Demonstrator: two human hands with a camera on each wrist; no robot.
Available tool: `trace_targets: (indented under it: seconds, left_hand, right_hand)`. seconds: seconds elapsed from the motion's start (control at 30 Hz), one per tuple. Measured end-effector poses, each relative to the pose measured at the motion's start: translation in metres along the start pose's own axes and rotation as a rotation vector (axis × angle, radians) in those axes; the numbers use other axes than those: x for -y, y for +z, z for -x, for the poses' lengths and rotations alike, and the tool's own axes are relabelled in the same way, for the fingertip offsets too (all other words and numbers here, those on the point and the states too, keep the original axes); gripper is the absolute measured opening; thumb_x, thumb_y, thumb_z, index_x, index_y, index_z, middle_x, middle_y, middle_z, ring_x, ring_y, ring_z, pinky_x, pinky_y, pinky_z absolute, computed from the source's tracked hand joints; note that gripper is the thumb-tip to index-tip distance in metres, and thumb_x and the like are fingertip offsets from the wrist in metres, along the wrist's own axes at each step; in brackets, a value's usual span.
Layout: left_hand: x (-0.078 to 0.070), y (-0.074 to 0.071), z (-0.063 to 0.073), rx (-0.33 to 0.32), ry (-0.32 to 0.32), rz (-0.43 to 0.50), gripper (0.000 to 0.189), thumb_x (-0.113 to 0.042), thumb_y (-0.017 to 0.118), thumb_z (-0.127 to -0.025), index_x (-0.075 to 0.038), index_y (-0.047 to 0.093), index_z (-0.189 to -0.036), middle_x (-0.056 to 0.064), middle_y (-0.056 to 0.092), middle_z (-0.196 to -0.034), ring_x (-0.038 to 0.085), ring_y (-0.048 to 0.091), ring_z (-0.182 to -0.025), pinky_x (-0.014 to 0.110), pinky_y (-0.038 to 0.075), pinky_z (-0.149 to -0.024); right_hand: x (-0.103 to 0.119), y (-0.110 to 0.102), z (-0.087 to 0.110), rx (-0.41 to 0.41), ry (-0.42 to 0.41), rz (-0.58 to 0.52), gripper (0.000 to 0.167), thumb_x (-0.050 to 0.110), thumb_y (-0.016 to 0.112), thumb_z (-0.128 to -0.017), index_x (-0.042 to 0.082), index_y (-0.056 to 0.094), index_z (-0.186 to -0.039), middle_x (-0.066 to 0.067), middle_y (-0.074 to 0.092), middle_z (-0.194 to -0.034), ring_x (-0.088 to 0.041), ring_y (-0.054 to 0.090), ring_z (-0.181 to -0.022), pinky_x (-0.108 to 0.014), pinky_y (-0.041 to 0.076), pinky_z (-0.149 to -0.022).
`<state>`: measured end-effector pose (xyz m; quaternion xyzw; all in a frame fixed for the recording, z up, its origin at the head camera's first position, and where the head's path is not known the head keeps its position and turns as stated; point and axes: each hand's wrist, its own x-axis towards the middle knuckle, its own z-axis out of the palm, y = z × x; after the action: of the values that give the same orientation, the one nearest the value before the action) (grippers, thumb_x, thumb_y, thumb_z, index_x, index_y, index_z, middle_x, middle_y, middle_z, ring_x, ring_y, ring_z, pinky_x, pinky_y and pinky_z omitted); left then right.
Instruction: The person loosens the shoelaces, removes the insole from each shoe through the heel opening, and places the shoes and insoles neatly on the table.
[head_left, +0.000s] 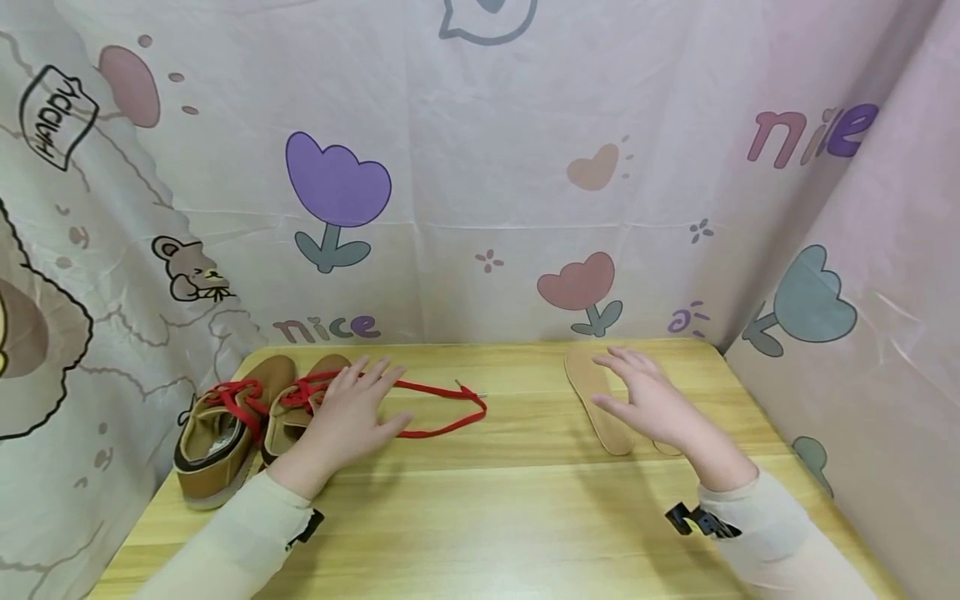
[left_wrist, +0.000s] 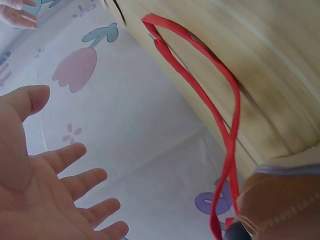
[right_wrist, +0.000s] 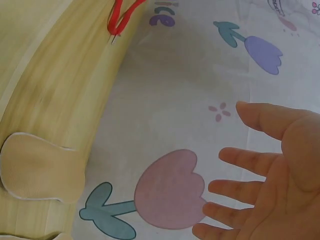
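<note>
My left hand point(head_left: 352, 417) hovers with spread fingers over the nearer of two brown shoes, partly hiding that shoe point(head_left: 281, 422). The other brown shoe point(head_left: 217, 467) stands at the far left of the table. From the covered shoe a red shoelace point(head_left: 442, 433) trails in a loop to the right; in the left wrist view the lace point(left_wrist: 200, 47) lies flat on the wood. My right hand point(head_left: 648, 396), fingers extended and holding nothing, is above two tan insoles. One insole point(head_left: 600, 408) shows mostly; the second insole point(head_left: 666, 447) is largely hidden under the hand.
A light wooden table point(head_left: 465, 517) bears all of this. Behind it and at both sides hangs a pale printed curtain point(head_left: 465, 167) with flowers and words. Dark straps point(head_left: 701, 522) sit at the sleeve cuffs.
</note>
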<state>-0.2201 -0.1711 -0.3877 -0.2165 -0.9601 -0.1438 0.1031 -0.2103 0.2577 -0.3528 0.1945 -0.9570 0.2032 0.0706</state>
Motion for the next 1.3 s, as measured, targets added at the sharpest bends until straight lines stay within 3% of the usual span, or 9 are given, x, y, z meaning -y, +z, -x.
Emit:
trace_targets:
  seconds: [0.63, 0.9, 1.3]
  left_hand:
    - [-0.021, 0.004, -0.015, -0.029, 0.024, -0.052, 0.077, -0.059, 0.057, -0.095, -0.018, 0.036, -0.157, 0.014, 0.027, -0.163, 0.047, 0.02, -0.147, 0.064, 0.01, -0.118]
    - [-0.023, -0.001, -0.017, -0.042, 0.001, -0.126, 0.081, -0.064, 0.049, -0.096, -0.02, 0.028, -0.16, 0.012, 0.018, -0.166, 0.045, 0.011, -0.15, 0.062, 0.004, -0.119]
    - [-0.024, -0.004, -0.022, -0.081, 0.017, -0.136, 0.086, -0.071, 0.042, -0.096, -0.022, 0.018, -0.162, 0.013, 0.014, -0.167, 0.044, 0.007, -0.151, 0.062, -0.002, -0.119]
  right_hand:
    - [0.019, 0.004, -0.014, -0.03, -0.014, 0.031, 0.07, 0.046, 0.062, -0.098, 0.01, 0.038, -0.154, -0.021, 0.026, -0.161, -0.045, 0.019, -0.147, -0.069, 0.019, -0.113]
    - [0.025, 0.003, -0.02, -0.064, -0.054, 0.086, 0.074, 0.052, 0.057, -0.099, 0.014, 0.032, -0.157, -0.018, 0.022, -0.163, -0.043, 0.017, -0.149, -0.066, 0.015, -0.115]
    - [0.037, 0.006, -0.027, -0.082, -0.088, 0.196, 0.08, 0.058, 0.055, -0.097, 0.015, 0.029, -0.159, -0.016, 0.013, -0.166, -0.041, 0.009, -0.151, -0.065, 0.009, -0.117]
